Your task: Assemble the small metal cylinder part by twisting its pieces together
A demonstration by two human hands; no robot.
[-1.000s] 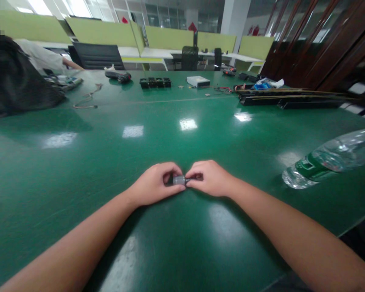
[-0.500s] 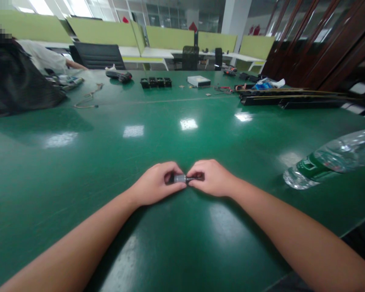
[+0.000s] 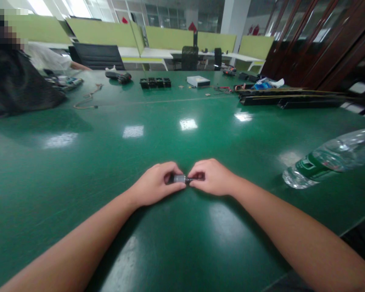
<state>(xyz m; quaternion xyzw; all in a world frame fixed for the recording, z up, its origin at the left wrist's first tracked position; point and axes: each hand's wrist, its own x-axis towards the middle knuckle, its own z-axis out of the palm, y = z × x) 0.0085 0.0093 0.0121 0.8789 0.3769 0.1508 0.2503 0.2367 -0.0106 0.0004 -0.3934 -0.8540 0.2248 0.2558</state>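
Low over the green table (image 3: pixel 176 235), my two hands meet at the middle of the view. My left hand (image 3: pixel 155 184) is closed, thumb and fingers pinching a small grey cylinder with dark ends (image 3: pixel 179 179). From its right end a thin dark piece (image 3: pixel 194 178) runs into my right hand (image 3: pixel 214 178), whose thumb and fingertips are pressed together around it. Both parts lie in one line, roughly level. The curled fingers hide some of each part, and I cannot tell exactly what kind of thing it is.
A clear plastic bottle with a green label (image 3: pixel 316 166) lies at the right. Along the far side are a black four-part block (image 3: pixel 155 83), a white box (image 3: pixel 198 81), long black strips (image 3: pixel 292 99) and a cable (image 3: pixel 88 99). Another person (image 3: pixel 15 77) sits at the far left.
My right hand's fingertips have shifted very slightly to the right along the dark piece. My left hand stays in place. The other person's head has moved a little to the right.
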